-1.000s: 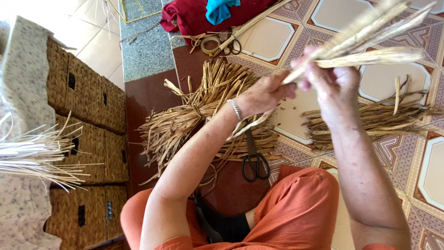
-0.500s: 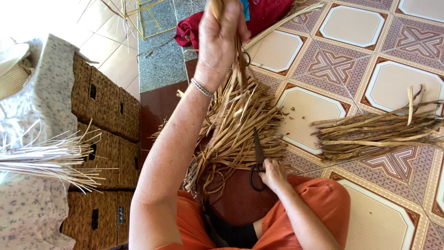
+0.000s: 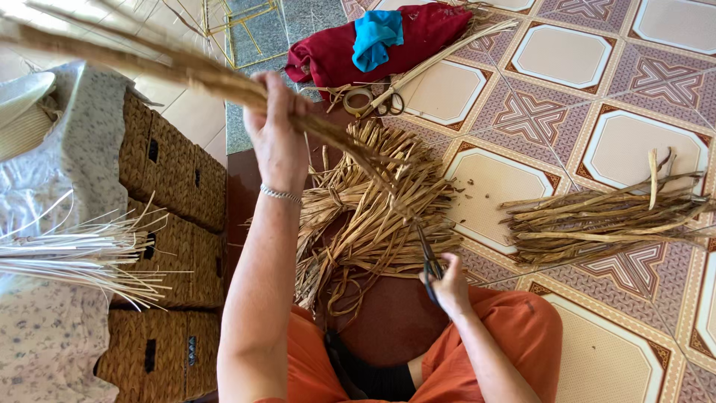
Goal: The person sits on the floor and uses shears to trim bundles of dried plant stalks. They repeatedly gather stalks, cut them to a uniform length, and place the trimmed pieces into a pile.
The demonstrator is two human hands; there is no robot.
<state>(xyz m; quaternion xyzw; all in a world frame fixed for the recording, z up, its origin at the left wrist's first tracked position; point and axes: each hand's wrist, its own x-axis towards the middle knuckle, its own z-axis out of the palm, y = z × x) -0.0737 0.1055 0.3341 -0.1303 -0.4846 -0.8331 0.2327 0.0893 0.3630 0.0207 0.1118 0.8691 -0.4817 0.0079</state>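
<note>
Dried straw strands (image 3: 224, 78), long and tan, held up in the left hand (image 3: 277, 127); grip pressed together around them, fist raised well above the floor. One end sweeps out toward the upper left edge of view, blurred; the other slants down toward the scissors (image 3: 430, 263). Thin bracelet (image 3: 280, 194) on the left wrist.

Right hand (image 3: 450, 285) low, just above the orange-clothed knee (image 3: 522, 328); grip closed on the dark scissors handles, blades pointing up to the lower end of the strands. Whether the blades touch the straw, cannot tell.

Loose straw pile (image 3: 373, 216) on the floor between the two arms, tangled, some loops at its near edge. Second bundle (image 3: 604, 220), laid straighter, lies well apart to the right on the patterned tile floor (image 3: 656, 67).

Far side: red cloth (image 3: 418, 37) heaped with a blue cloth (image 3: 377, 33) on top; just beside it a tape roll (image 3: 358, 101) and a second pair of scissors (image 3: 388, 103).

Left of view: woven baskets (image 3: 168, 179) stacked side by side, pale thin sticks (image 3: 82, 254) jutting across them, grey patterned fabric (image 3: 74, 164) draped near.
</note>
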